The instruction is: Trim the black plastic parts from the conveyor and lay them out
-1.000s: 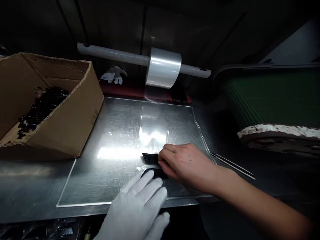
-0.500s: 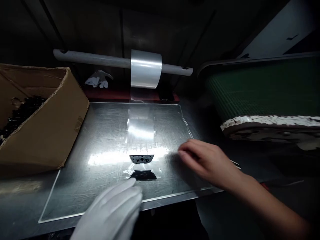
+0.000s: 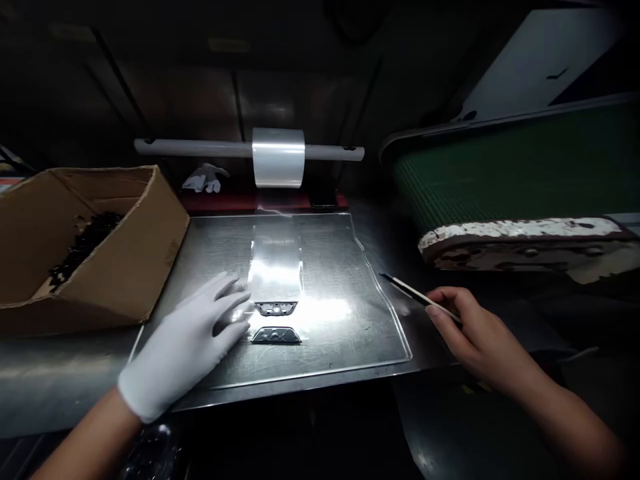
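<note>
My left hand (image 3: 193, 333), in a white glove, is over the clear sheet with its fingers spread and holding nothing. Its fingertips are close to two small dark trapezoid parts. The upper part (image 3: 277, 309) shows a detailed face with holes; the lower part (image 3: 277, 335) is smoother and glossy. Both lie by the near end of a strip of clear film (image 3: 275, 260). My bare right hand (image 3: 470, 327) pinches a thin pen-like tool (image 3: 415, 294), pale with a dark front, which points left above the sheet's right edge. Its exact kind is unclear.
The clear sheet (image 3: 330, 267) covers the metal bench. A film roll (image 3: 279, 160) hangs on a grey bar (image 3: 200, 148) behind. At left stands a cardboard box (image 3: 135, 267) with black pieces inside. A green conveyor belt (image 3: 520, 173) juts in at right. A crumpled glove (image 3: 205, 179) lies behind.
My right hand has moved right and taken up the thin tool from the bench. My left hand has come up and left, fingers spreading beside the parts. The camera view has shifted.
</note>
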A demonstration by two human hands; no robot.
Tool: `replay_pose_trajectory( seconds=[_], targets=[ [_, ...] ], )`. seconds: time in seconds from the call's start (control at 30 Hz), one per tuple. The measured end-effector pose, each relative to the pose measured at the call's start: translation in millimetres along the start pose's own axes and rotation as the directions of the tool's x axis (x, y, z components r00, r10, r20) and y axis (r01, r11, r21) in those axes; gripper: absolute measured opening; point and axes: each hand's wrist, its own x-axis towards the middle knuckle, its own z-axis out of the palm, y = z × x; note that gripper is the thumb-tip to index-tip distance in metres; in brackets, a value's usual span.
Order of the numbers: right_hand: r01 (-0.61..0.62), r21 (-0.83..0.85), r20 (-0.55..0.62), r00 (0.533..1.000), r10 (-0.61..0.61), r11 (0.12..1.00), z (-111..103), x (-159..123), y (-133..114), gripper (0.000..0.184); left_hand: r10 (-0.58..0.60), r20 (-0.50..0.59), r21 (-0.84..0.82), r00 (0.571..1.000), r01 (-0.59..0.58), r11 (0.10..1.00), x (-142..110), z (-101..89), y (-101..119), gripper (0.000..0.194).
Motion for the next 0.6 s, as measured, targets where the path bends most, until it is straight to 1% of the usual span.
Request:
replay_pose_trajectory(
  seconds=[0.03, 0.07, 0.1, 0.13, 0.17, 0.2, 0.23, 0.3, 0.37, 0.43, 0.5, 0.6],
  targets=[
    [0.083, 0.053, 0.029, 0.996, -0.084, 0.995, 0, 3, -21, 0.032, 0.006, 0.045, 0.011, 0.999, -0.006, 1.000, 2, 2.8, -2, 0.042],
    [0.189, 0.109, 0.059, 0.979, -0.196, 0.976, 1, 7, -43, 0.029, 0.005, 0.074, 0.023, 0.997, -0.007, 1.000, 3, 5.8, -3, 0.041],
    [0.303, 0.160, 0.087, 0.944, -0.319, 0.940, 4, 12, -66, 0.027, 0.002, 0.091, 0.034, 0.996, -0.005, 0.999, 4, 8.7, -4, 0.041],
    [0.405, 0.196, 0.108, 0.896, -0.430, 0.893, 9, 17, -89, 0.026, -0.002, 0.097, 0.042, 0.995, -0.002, 0.999, 3, 11.4, -5, 0.040],
    [0.487, 0.211, 0.124, 0.847, -0.517, 0.848, 15, 23, -111, 0.026, 0.001, 0.094, 0.047, 0.996, -0.006, 0.999, 3, 13.6, -5, 0.040],
    [0.548, 0.203, 0.136, 0.805, -0.578, 0.812, 23, 29, -130, 0.026, 0.010, 0.086, 0.049, 0.996, -0.014, 0.999, 3, 15.2, -5, 0.039],
    [0.590, 0.176, 0.147, 0.775, -0.614, 0.788, 31, 35, -148, 0.027, 0.021, 0.076, 0.050, 0.997, -0.025, 0.998, 2, 16.1, -5, 0.038],
    [0.642, 0.094, 0.179, 0.741, -0.647, 0.761, 46, 44, -174, 0.030, 0.050, 0.057, 0.048, 0.997, -0.053, 0.997, 2, 16.1, -4, 0.035],
    [0.673, 0.032, 0.222, 0.716, -0.662, 0.739, 58, 50, -191, 0.032, 0.070, 0.044, 0.046, 0.997, -0.072, 0.996, 3, 14.7, -3, 0.033],
    [0.691, 0.005, 0.269, 0.695, -0.666, 0.723, 63, 54, -198, 0.034, 0.075, 0.043, 0.035, 0.996, -0.077, 0.996, 4, 13.2, -3, 0.030],
    [0.700, -0.005, 0.296, 0.683, -0.667, 0.714, 63, 55, -199, 0.035, 0.067, 0.046, 0.023, 0.997, -0.068, 0.997, 5, 12.5, -3, 0.028],
    [0.696, -0.036, 0.304, 0.691, -0.655, 0.717, 53, 54, -188, 0.033, 0.070, 0.045, 0.027, 0.997, -0.071, 0.997, 5, 12.7, -3, 0.029]
  ],
)
